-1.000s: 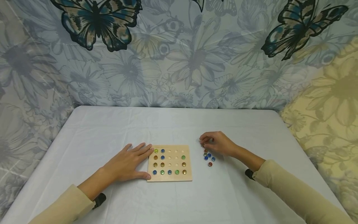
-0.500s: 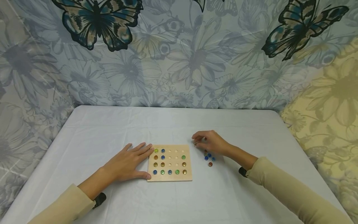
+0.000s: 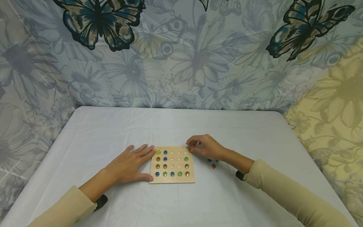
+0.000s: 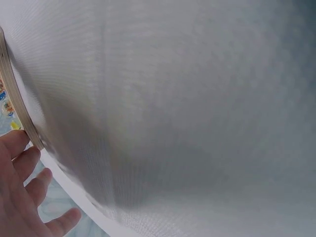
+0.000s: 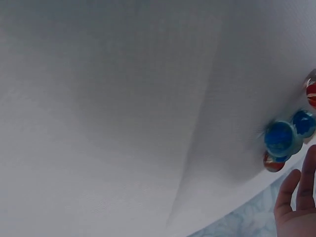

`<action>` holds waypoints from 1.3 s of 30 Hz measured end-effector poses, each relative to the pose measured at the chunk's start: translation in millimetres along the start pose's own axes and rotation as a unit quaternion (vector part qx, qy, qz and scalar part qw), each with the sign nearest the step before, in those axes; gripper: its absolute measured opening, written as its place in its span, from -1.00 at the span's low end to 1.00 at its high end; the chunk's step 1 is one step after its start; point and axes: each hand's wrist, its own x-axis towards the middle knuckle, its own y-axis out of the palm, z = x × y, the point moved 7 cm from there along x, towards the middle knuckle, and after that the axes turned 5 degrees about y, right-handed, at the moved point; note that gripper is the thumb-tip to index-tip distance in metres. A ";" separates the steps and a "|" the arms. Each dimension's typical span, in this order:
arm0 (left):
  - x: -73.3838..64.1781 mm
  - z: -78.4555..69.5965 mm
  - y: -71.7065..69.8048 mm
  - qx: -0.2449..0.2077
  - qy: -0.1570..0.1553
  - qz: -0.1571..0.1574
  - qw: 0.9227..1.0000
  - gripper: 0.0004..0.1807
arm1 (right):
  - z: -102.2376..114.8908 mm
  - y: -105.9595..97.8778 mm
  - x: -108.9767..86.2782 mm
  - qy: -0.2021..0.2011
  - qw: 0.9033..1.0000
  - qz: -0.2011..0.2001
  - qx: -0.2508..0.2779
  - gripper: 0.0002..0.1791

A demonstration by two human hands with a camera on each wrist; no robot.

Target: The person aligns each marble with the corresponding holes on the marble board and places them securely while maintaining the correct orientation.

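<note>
Pale wooden marble board (image 3: pixel 173 180) on a white-clothed worktop (image 3: pixel 136 206): my left hand (image 3: pixel 131 165) spreads against its left edge, probably steadying it; my right hand (image 3: pixel 207 146) pinches a marble (image 3: pixel 189 149) (colour unclear) at its far right corner, loose marbles (image 5: pixel 280 138) nearby, presumably for easy reach.

Table (image 3: pixel 124 201), white cloth (image 4: pixel 173 89) over it, faint creases, far corners rounded. Directly on it: wood board (image 3: pixel 175 180), flat, roughly mid-table. Loose marbles (image 3: pixel 213 166) right of that, blue and red, bunched close; group partly hidden, can't count.
</note>
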 end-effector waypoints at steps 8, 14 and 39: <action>-0.2 0.0 -0.2 0.000 -0.002 0.001 1.000 0.10 | 7.0 9.5 4.6 0.002 1.000 0.013 0.007 -0.72; -0.3 0.4 0.9 -0.001 -0.003 0.005 1.000 0.11 | 10.0 12.5 6.8 0.008 1.000 0.020 0.009 -0.73; -0.5 0.6 1.1 0.003 -0.001 0.006 1.000 0.11 | -22.2 -28.8 -23.1 0.045 0.999 0.018 -0.003 -0.72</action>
